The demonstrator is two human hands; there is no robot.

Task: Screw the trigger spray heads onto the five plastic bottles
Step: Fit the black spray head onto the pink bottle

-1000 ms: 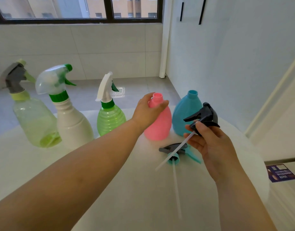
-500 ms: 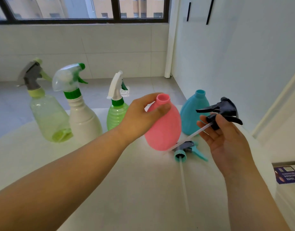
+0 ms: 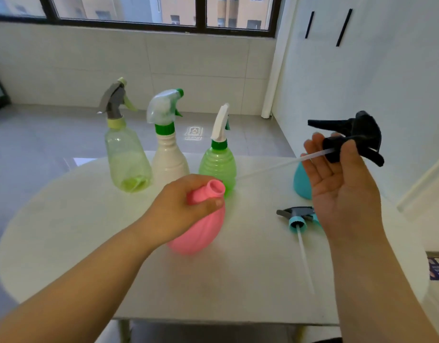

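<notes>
My left hand (image 3: 181, 209) grips the neck of a pink bottle (image 3: 201, 231), tilted with its open mouth toward the right, over the white table (image 3: 64, 219). My right hand (image 3: 337, 184) holds a black spray head (image 3: 354, 134) up high, its white tube (image 3: 275, 167) slanting down to the left. A teal bottle (image 3: 301, 181) without a head stands behind my right hand, mostly hidden. A grey and teal spray head (image 3: 297, 216) lies on the table with its tube pointing toward me. Three bottles at the back carry heads: a clear yellowish one (image 3: 126, 159), a white one (image 3: 168, 157) and a green one (image 3: 218, 164).
A white wall (image 3: 362, 70) runs along the right side close to the table. Behind the table lie a grey tiled floor (image 3: 40, 134) and a tiled wall under a dark-framed window (image 3: 201, 16). The table's front edge is near me.
My left hand has brought the pink bottle toward me and tilted it. My right hand has raised the black spray head higher and to the right.
</notes>
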